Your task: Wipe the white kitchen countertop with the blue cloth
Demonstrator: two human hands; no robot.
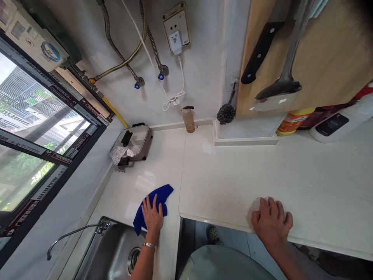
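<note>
Left hand (152, 218) spread flat on a blue cloth (154, 202).
The cloth lies on the white surface (221, 179) by the sink (116, 249), pressed under loosely splayed fingers, not clasped; the right hand (271, 223) rests near the front edge, fingers bent, its grip too hidden to tell whether it holds anything.
</note>
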